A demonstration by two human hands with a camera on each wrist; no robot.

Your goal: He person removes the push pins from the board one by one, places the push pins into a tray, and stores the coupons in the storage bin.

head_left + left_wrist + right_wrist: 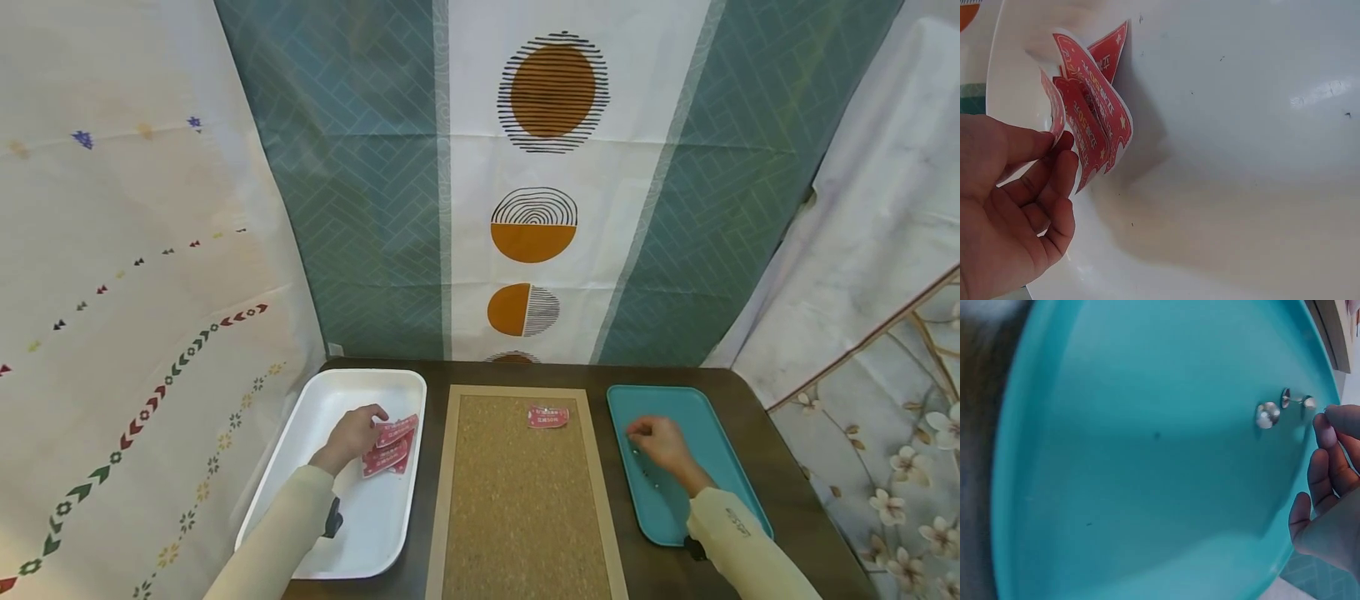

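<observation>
My left hand [352, 437] is over the white tray, its thumb and finger pinching the edge of a red paper coupon [1055, 103] with a pale border. More red coupons [1094, 87] lie overlapped and slightly curled just beyond it, against the tray wall. At the other side, my right hand [663, 443] hovers above the teal tray. Its thumb and forefinger meet at the tips around a tiny glinting thumbtack, mostly hidden by them. Close by, several silver thumbtacks [1267, 415] rest on the teal surface.
Between the white tray [258, 517] and the teal tray [738, 475] lies a cork board [525, 500] with a wooden frame. One red coupon [548, 417] is at its upper right. Patterned cloths [360, 167] hang behind and beside the dark table [795, 517].
</observation>
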